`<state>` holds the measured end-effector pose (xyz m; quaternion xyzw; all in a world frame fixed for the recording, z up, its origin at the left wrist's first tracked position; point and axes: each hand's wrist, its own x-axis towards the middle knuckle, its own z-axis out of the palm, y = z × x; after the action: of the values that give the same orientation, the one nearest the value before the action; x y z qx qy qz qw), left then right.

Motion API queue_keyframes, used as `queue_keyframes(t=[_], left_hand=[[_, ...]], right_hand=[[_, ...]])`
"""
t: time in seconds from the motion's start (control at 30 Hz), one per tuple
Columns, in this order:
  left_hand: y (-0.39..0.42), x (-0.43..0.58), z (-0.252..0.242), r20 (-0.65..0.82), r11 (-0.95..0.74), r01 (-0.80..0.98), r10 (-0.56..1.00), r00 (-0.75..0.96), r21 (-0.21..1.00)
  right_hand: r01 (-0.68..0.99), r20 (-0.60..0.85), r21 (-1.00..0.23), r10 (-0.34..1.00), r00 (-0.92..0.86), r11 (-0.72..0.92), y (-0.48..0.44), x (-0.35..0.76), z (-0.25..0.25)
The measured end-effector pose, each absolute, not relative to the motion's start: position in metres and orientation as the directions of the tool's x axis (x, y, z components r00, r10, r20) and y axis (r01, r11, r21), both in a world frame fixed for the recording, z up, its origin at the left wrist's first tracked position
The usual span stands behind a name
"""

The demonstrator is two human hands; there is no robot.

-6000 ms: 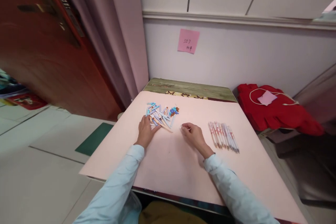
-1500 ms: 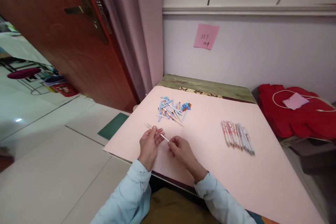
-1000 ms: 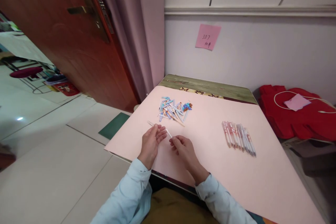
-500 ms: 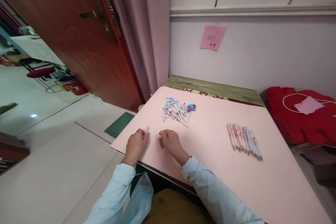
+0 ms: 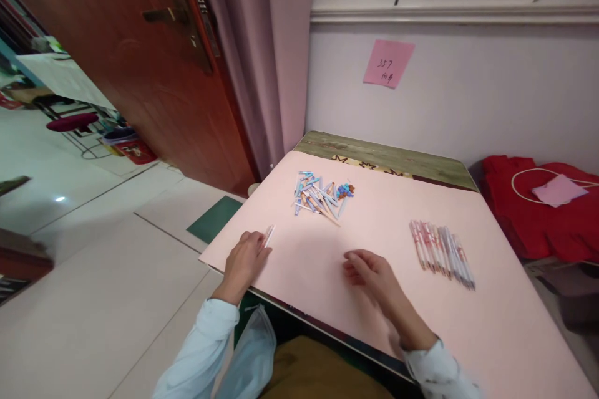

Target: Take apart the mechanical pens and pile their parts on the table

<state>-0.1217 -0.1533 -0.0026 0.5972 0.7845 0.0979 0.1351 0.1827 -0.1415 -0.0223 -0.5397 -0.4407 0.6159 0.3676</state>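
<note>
My left hand [image 5: 244, 263] rests near the front left edge of the pink-covered table, closed round a small whitish and red pen part [image 5: 268, 235]. Over the middle of the table hovers my right hand [image 5: 367, 271], its fingers curled together; whether anything is in them is hidden. Beyond both hands lies a loose pile of blue, white and brown pen parts [image 5: 313, 195], with small blue and brown pieces [image 5: 345, 191] at its right side. To the right, several slim pens [image 5: 442, 254] lie side by side in a slanted row.
Green wood [image 5: 397, 154] shows along the table's back edge. A red cloth [image 5: 538, 224] with a pink note and a white cord is at the right. A brown door [image 5: 140, 75] and a purple curtain [image 5: 281, 62] stand at the left.
My right hand has moved right, away from my left hand. The thin white piece by its fingers no longer shows there. My left hand has barely moved. The view has shifted slightly.
</note>
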Motion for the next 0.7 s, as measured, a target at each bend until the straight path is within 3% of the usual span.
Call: queue_keyframes(t=[0.07, 0.13, 0.2, 0.23, 0.33, 0.53, 0.7], left_hand=[[-0.153, -0.123, -0.004, -0.085, 0.248, 0.918, 0.969, -0.233, 0.309], [-0.151, -0.123, -0.003, -0.084, 0.260, 0.926, 0.966, -0.246, 0.273], [-0.148, -0.122, -0.001, -0.096, 0.279, 0.929, 0.960, -0.263, 0.244], [-0.146, -0.122, 0.000, -0.107, 0.287, 0.928, 0.957, -0.269, 0.236], [-0.141, -0.122, 0.005, -0.133, 0.300, 0.929, 0.952, -0.277, 0.214], [-0.134, -0.108, 0.021, -0.047, 0.269, 0.944, 0.963, -0.265, 0.192], [-0.131, -0.077, 0.031, 0.009, 0.103, 0.941, 0.994, -0.112, 0.322]], right_hand=[[0.107, -0.270, -0.958, 0.962, -0.029, -0.266, -0.141, 0.219, -0.019], [0.389, -0.110, -0.909, 0.986, 0.127, -0.152, -0.138, 0.257, -0.012], [0.729, 0.063, -0.655, 0.946, 0.317, -0.200, -0.135, 0.292, -0.004], [0.812, 0.105, -0.508, 0.915, 0.389, -0.287, -0.133, 0.306, 0.000], [0.862, 0.107, -0.241, 0.870, 0.481, -0.446, -0.128, 0.331, 0.009], [0.902, -0.040, -0.206, 0.924, 0.380, -0.380, -0.116, 0.319, 0.004], [0.938, -0.084, -0.056, 0.938, 0.336, -0.341, -0.110, 0.304, -0.005]])
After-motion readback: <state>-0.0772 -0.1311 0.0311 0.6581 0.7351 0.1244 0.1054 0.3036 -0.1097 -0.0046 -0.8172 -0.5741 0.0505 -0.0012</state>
